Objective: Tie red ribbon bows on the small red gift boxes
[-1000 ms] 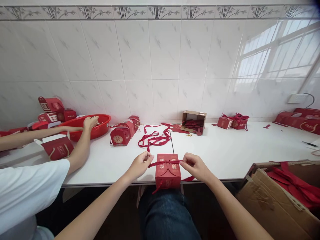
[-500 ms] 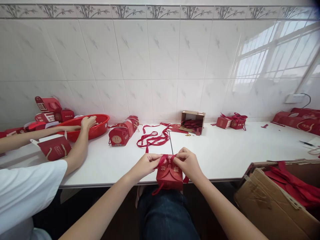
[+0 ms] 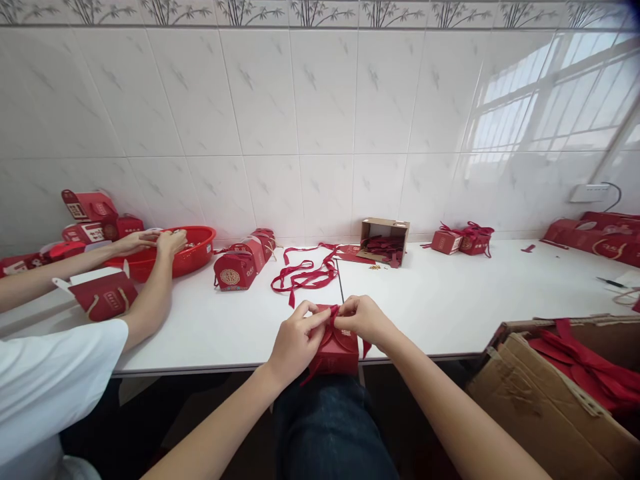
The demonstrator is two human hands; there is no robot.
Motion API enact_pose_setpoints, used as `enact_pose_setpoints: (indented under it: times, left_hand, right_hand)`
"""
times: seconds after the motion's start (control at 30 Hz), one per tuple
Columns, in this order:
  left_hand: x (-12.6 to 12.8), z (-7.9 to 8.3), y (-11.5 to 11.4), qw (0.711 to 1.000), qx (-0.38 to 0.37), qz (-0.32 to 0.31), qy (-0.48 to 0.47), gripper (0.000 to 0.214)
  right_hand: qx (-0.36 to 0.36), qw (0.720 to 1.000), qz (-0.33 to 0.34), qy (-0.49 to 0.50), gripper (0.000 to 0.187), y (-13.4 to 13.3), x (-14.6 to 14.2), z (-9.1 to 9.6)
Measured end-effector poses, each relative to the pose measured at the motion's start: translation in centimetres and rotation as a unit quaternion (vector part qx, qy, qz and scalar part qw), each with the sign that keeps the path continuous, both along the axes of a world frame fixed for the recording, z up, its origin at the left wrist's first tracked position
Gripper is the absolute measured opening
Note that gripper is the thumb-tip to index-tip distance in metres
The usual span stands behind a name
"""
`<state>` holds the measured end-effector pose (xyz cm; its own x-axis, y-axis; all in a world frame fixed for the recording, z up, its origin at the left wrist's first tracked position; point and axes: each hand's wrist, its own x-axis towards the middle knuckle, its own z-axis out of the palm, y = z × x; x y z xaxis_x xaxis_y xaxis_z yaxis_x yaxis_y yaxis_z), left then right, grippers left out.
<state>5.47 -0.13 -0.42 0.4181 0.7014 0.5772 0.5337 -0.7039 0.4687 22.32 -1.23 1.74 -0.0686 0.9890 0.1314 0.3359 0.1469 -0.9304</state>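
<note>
A small red gift box [image 3: 337,353] rests at the near edge of the white table [image 3: 450,300], above my knee. A dark red ribbon [image 3: 333,313] runs over its top. My left hand [image 3: 296,343] and my right hand [image 3: 364,318] meet above the box, and each pinches the ribbon with closed fingers. A loose ribbon end hangs down the box's front, and my hands hide much of the lid.
Loose red ribbons [image 3: 305,275] lie behind the box, beside finished boxes [image 3: 244,262]. A person in a white sleeve [image 3: 50,373] on my left reaches both hands into a red basin [image 3: 176,252]. A small open carton [image 3: 383,239] stands by the wall; a cardboard box of ribbons [image 3: 565,380] sits low right.
My hands, held apart with the ribbon stretched across the box, have come together above its lid. The person's other hand has joined the first at the basin.
</note>
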Motion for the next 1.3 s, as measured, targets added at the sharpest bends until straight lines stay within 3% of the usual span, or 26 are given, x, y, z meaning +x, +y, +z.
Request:
enact_pose_setpoints:
  times: [0.3,0.5,0.7,0.87,0.97,1.13,1.3]
  left_hand:
    - [-1.4,1.4,2.0,0.989,0.024,-0.115,0.086,0.031]
    - [-1.5,2.6,3.4,0.978,-0.01,-0.183,0.099,0.026]
    - [-1.2,2.9,4.2,0.981,-0.038,-0.172,0.078,0.02]
    - [-1.8,3.6,3.4,0.979,-0.017,-0.157,0.132,0.019]
    - [-2.7,4.2,3.1,0.981,-0.012,-0.117,0.157,0.016]
    - [-2.8,3.7,3.3,0.984,-0.121,-0.112,0.065,0.014]
    - [-1.9,2.4,3.9,0.95,-0.274,-0.142,-0.053,0.023]
  right_hand:
    - [-0.056,0.993,0.099,-0.035,0.008,1.4,1.2,1.2]
    - [-0.04,0.991,0.127,-0.031,0.007,1.8,1.5,0.3]
    - [0.04,0.992,0.118,-0.019,0.011,1.5,1.5,-0.5]
    - [0.063,0.994,0.066,-0.056,0.011,1.1,1.8,-0.3]
    - [0.091,0.991,0.022,-0.092,0.008,0.8,2.6,-0.3]
    - [0.152,0.983,-0.005,-0.107,0.006,0.3,3.2,-0.8]
    - [0.233,0.956,-0.036,-0.176,0.009,0.2,2.7,-1.7]
